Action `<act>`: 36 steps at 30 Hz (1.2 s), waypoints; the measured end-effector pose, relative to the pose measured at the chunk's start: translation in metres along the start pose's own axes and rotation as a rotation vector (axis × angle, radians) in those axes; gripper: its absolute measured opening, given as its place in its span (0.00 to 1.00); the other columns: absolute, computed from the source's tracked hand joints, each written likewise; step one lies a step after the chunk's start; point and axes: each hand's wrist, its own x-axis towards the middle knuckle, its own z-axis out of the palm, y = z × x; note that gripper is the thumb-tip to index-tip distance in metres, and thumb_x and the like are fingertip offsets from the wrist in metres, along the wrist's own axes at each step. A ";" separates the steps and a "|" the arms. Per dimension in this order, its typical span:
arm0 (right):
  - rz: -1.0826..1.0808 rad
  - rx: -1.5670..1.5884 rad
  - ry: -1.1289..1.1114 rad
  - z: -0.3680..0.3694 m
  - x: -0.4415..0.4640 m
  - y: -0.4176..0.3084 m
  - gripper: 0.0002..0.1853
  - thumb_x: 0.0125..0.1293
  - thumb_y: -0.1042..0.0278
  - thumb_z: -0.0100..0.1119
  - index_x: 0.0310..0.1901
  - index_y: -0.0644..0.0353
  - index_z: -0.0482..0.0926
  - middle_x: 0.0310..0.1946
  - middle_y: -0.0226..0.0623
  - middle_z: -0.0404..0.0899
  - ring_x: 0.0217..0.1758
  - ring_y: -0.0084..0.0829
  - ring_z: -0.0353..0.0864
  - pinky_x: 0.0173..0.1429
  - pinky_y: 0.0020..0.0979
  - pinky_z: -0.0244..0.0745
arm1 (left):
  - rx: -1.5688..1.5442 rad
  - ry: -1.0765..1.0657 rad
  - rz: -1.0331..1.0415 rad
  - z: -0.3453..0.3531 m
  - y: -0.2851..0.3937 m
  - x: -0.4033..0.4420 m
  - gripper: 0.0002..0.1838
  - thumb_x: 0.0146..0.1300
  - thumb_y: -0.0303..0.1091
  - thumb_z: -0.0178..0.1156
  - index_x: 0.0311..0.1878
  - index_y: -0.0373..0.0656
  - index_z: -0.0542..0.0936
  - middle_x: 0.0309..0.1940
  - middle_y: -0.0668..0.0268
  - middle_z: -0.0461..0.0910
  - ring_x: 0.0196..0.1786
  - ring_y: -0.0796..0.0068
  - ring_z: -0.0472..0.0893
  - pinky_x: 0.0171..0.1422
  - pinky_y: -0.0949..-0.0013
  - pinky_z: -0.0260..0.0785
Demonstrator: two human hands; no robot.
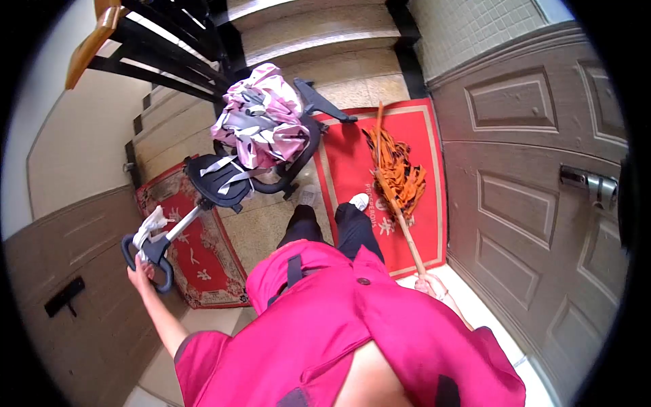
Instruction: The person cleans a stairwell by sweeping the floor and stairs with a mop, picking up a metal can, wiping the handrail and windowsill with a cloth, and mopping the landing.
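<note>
While the black loop handle (167,275) of a black-framed, wheeled-looking carrier (312,144) was held at the left by the closed left hand (140,270), a pale wooden mop shaft (407,234) was gripped near its near end by the right hand (434,283). The carrier was placed left of centre, toward the stone steps (319,34), with crumpled pink-and-white patterned cloth (268,125) heaped on it. The mop's orange cloth strips (400,159) were spread on a red, pale-bordered mat (427,136) beside the grey panelled door (515,166).

The carrier was judged stiff and fairly bulky, with soft, loose cloth, best taken by its loop or silver pole (184,224). The mop was judged light at the shaft but floppy at the strips, best held along the wood.

On the red mat, what seemed to be "PROSPEROUS" could be read beside a pale character; pale characters were also shown on the ornate red mat (193,261) at the left. No brand could be made out.
</note>
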 end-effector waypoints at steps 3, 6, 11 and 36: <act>-0.044 0.090 0.021 0.045 -0.011 0.021 0.05 0.59 0.75 0.46 0.29 0.60 0.61 0.13 0.24 0.56 0.13 0.17 0.55 0.15 0.17 0.54 | -0.211 -0.200 -0.069 -0.003 0.019 -0.008 0.11 0.57 0.40 0.57 0.33 0.44 0.69 0.18 0.70 0.72 0.19 0.80 0.74 0.19 0.81 0.66; -0.132 0.232 0.000 0.062 -0.024 0.060 0.03 0.60 0.75 0.45 0.34 0.63 0.64 0.14 0.24 0.56 0.13 0.15 0.55 0.15 0.16 0.54 | -0.216 -0.262 0.027 -0.003 0.022 -0.006 0.09 0.58 0.36 0.57 0.31 0.44 0.67 0.17 0.72 0.69 0.17 0.82 0.70 0.17 0.82 0.60; -0.299 0.558 -0.192 0.107 -0.047 0.161 0.10 0.60 0.76 0.43 0.42 0.69 0.65 0.16 0.25 0.57 0.13 0.12 0.57 0.14 0.15 0.55 | -0.326 -0.330 0.074 -0.003 0.016 0.018 0.08 0.57 0.31 0.56 0.31 0.44 0.65 0.15 0.72 0.65 0.14 0.84 0.65 0.15 0.82 0.54; -0.831 0.685 -0.158 0.230 -0.059 0.540 0.13 0.63 0.72 0.37 0.48 0.62 0.66 0.17 0.23 0.57 0.13 0.11 0.52 0.13 0.14 0.51 | -0.323 -0.710 0.386 0.103 0.146 0.173 0.09 0.48 0.29 0.60 0.24 0.41 0.69 0.13 0.70 0.66 0.14 0.80 0.66 0.17 0.77 0.58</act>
